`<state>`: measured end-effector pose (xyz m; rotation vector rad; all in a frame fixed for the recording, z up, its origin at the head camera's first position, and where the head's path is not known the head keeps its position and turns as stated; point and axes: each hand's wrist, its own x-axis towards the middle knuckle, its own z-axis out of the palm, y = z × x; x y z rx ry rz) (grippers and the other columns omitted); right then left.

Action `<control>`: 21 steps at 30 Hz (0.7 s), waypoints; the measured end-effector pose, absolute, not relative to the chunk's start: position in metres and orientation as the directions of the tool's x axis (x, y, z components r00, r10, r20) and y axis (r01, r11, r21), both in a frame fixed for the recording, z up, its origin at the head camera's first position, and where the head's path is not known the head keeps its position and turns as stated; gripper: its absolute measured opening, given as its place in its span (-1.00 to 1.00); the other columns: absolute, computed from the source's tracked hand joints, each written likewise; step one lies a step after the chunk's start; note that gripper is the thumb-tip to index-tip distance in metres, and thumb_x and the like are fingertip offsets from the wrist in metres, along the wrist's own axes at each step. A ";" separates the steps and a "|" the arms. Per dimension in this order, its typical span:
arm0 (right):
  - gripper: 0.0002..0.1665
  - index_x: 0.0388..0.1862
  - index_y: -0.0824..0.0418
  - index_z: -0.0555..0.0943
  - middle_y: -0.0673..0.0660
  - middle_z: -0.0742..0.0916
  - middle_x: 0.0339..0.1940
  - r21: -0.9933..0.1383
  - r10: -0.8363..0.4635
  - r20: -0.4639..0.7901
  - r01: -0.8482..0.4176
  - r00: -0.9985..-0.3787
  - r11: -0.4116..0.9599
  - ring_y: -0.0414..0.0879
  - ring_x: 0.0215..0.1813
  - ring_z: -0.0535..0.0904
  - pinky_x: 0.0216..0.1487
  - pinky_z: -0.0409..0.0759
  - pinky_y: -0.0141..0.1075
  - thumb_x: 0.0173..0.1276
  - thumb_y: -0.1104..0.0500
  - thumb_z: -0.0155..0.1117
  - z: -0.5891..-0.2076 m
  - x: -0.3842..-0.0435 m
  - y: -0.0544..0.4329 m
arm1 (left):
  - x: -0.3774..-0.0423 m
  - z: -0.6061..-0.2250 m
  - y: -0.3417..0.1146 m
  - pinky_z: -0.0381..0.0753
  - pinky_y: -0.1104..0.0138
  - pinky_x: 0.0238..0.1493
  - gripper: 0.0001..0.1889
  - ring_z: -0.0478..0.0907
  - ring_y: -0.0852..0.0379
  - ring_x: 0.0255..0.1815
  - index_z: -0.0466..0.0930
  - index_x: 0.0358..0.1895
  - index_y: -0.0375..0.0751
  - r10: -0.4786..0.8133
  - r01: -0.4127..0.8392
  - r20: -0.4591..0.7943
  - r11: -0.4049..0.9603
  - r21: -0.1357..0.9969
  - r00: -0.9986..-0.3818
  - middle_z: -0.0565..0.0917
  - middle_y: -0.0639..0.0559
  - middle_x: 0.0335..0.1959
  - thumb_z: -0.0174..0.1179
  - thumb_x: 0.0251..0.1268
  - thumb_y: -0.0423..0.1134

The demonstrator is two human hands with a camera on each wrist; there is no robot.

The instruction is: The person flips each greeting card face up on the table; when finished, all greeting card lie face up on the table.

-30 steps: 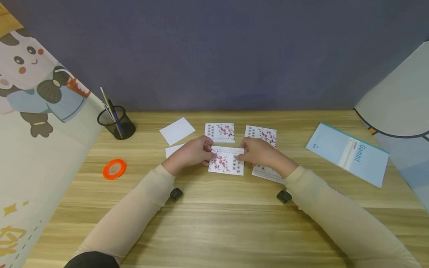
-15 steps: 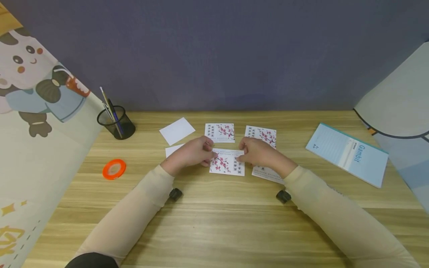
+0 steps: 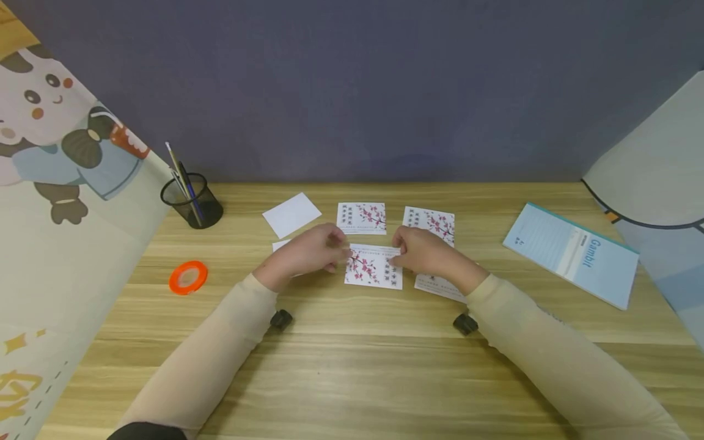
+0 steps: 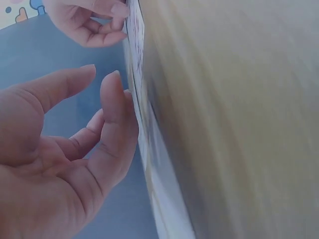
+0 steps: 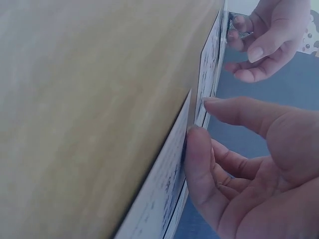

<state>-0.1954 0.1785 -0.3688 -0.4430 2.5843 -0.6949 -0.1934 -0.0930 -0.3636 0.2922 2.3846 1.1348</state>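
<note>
A white card (image 3: 371,267) printed with pink blossoms and dark characters lies on the wooden table between both hands, its print upside down. My left hand (image 3: 313,249) is just off its left edge; in the left wrist view the thumb and index finger (image 4: 113,99) stand apart with nothing between them. With loosely bent fingers, my right hand (image 3: 426,249) touches the card's right end with its thumb (image 5: 239,108). Its index finger is spread from the thumb, beside a neighbouring card (image 5: 159,184). That card (image 3: 440,287) is partly hidden under the right hand and wrist.
Two more blossom cards, one left (image 3: 361,219) and one right (image 3: 437,223), lie behind the hands. A blank white card (image 3: 291,215) is at left, another partly covered. An orange tape roll (image 3: 188,278), a mesh pen holder (image 3: 198,205) and a blue notebook (image 3: 572,253) lie farther out.
The blossom card has shifted slightly toward the person and to the right, and now lies flat. My left hand has let go of its edge and drawn back left; the right hand has hardly moved.
</note>
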 end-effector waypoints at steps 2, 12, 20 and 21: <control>-0.55 0.24 0.24 0.54 0.13 0.68 -0.14 -0.532 -0.405 -0.288 -0.207 -0.868 0.821 -0.08 -0.29 0.60 -0.19 0.61 -0.25 0.56 0.02 0.36 -0.369 -0.194 0.178 | -0.193 -0.362 -0.099 0.78 0.28 -0.13 -0.50 0.72 0.11 -0.28 0.45 0.35 -0.28 0.382 0.024 -0.315 0.668 0.744 -0.869 0.64 -0.20 0.16 0.31 0.54 -0.08; -0.55 0.29 0.22 0.48 0.09 0.67 -0.21 -0.630 -0.441 -0.265 -0.192 -0.857 0.752 -0.09 -0.41 0.62 -0.31 0.60 -0.27 0.63 -0.01 0.26 -0.358 -0.195 0.158 | -0.193 -0.341 -0.143 0.52 -0.14 0.48 -0.37 0.55 -0.26 0.41 0.45 0.45 -0.34 0.227 0.136 -0.186 0.905 0.403 -0.956 0.52 -0.28 0.42 0.26 0.54 0.03; -0.32 0.48 0.26 0.41 0.17 0.73 0.09 -0.682 -0.465 -0.276 -0.170 -0.841 0.711 0.01 -0.26 0.80 -0.21 0.75 -0.24 0.54 0.00 0.36 -0.349 -0.203 0.125 | -0.193 -0.335 -0.170 0.48 -0.20 0.50 -0.29 0.51 -0.38 0.40 0.48 0.38 -0.48 0.170 0.089 -0.254 0.949 0.303 -0.952 0.48 -0.43 0.41 0.33 0.46 0.07; -0.29 0.51 0.25 0.39 0.16 0.73 0.10 -0.683 -0.467 -0.276 -0.170 -0.840 0.710 0.01 -0.25 0.80 -0.22 0.74 -0.24 0.53 0.00 0.37 -0.348 -0.204 0.121 | -0.193 -0.336 -0.173 0.48 -0.21 0.49 -0.28 0.52 -0.38 0.39 0.48 0.38 -0.49 0.171 0.088 -0.265 0.950 0.298 -0.949 0.48 -0.44 0.40 0.33 0.45 0.08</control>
